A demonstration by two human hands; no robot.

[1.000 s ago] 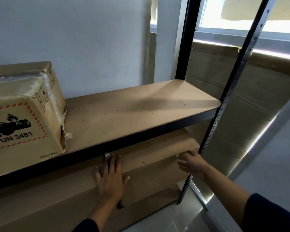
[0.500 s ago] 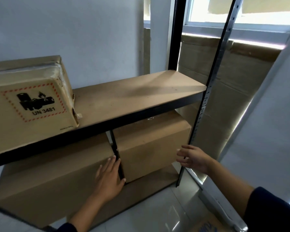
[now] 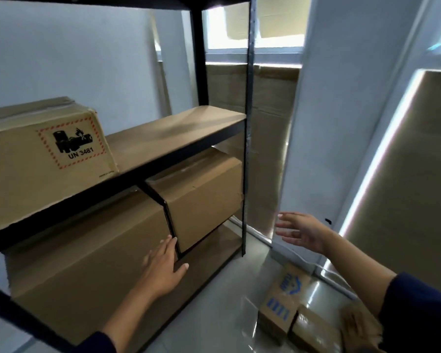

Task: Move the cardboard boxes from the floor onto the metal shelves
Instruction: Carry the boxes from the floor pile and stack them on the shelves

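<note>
A black metal shelf unit (image 3: 245, 149) stands against the wall. Two plain cardboard boxes sit side by side on its lower level: a large one (image 3: 87, 250) on the left and a smaller one (image 3: 201, 194) on the right. My left hand (image 3: 163, 266) lies flat on the large box's front, near its right edge, fingers spread. My right hand (image 3: 301, 231) hovers open in the air right of the shelf post, touching nothing. A box with a UN 3481 label (image 3: 46, 151) rests on the upper board. Small boxes, one with blue print (image 3: 283, 299), lie on the floor.
The right half of the upper shelf board (image 3: 178, 133) is bare. Flattened cardboard (image 3: 265, 149) leans against the wall below a window, behind the shelf. A white panel (image 3: 341, 123) rises to the right. The glossy floor (image 3: 214, 322) lies between the shelf and the small boxes.
The view has pulled back and dropped, bringing the floor boxes into sight. My right hand has moved away from the shelf post to the right. My left hand stays on the large box.
</note>
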